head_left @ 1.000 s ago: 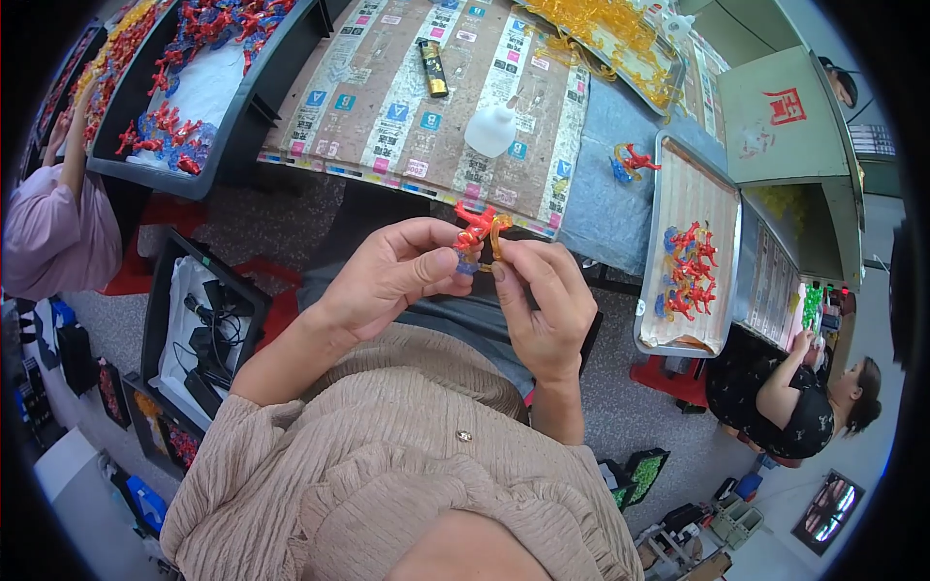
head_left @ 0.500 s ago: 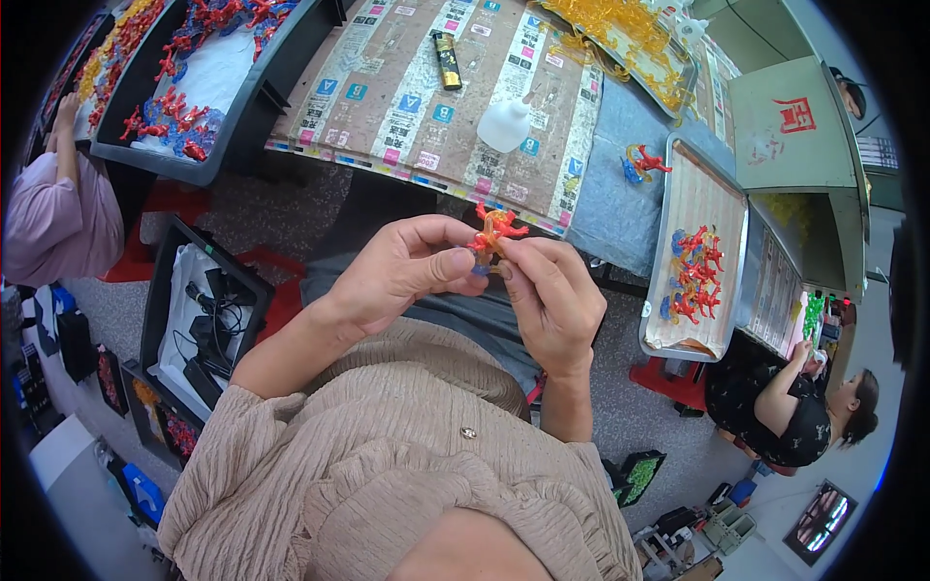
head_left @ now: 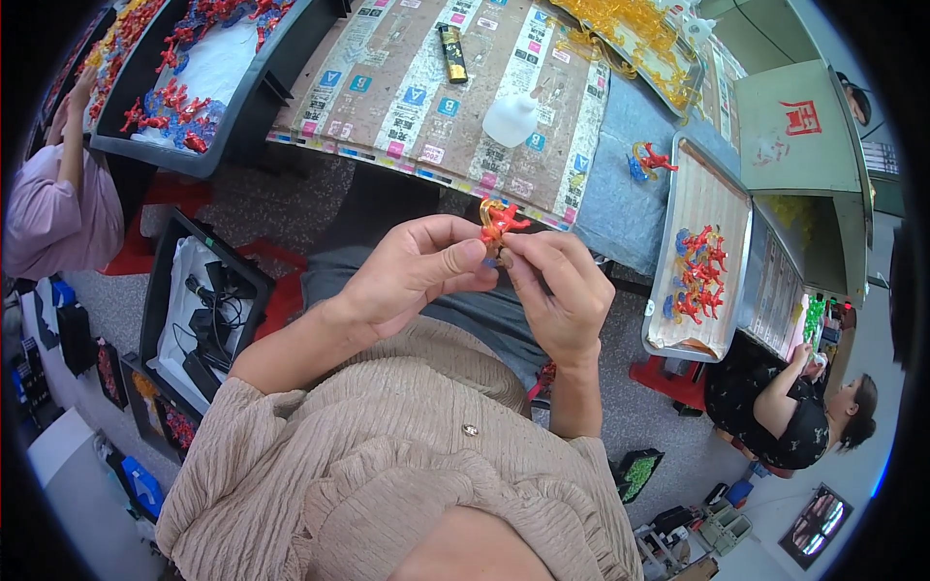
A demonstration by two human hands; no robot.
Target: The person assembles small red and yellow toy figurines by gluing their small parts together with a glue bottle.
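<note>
Between both hands, in front of the table's near edge, is a small plastic figure (head_left: pixel 503 222) with a red body, a clear yellow loop and a bluish base. My left hand (head_left: pixel 423 268) pinches it from the left with thumb and forefinger. From the right, my right hand (head_left: pixel 562 290) grips its lower part between thumb and fingertips, which partly hide the base. A similar red and blue figure (head_left: pixel 653 162) lies on the blue cloth by the tray. Several more figures (head_left: pixel 699 271) are grouped on the paper-lined metal tray (head_left: pixel 647 334) at the right.
On the table (head_left: pixel 387 107) are a white squeeze bottle (head_left: pixel 511 120) and a black lighter-like object (head_left: pixel 452 54). A black bin (head_left: pixel 228 136) of red and blue parts stands at the left; a tray of yellow parts (head_left: pixel 639 48) lies at the back. Co-workers sit at both sides.
The figure has turned slightly between my fingers, so its yellow loop now shows more clearly on top. Both hands have shifted a little to the right, still holding it.
</note>
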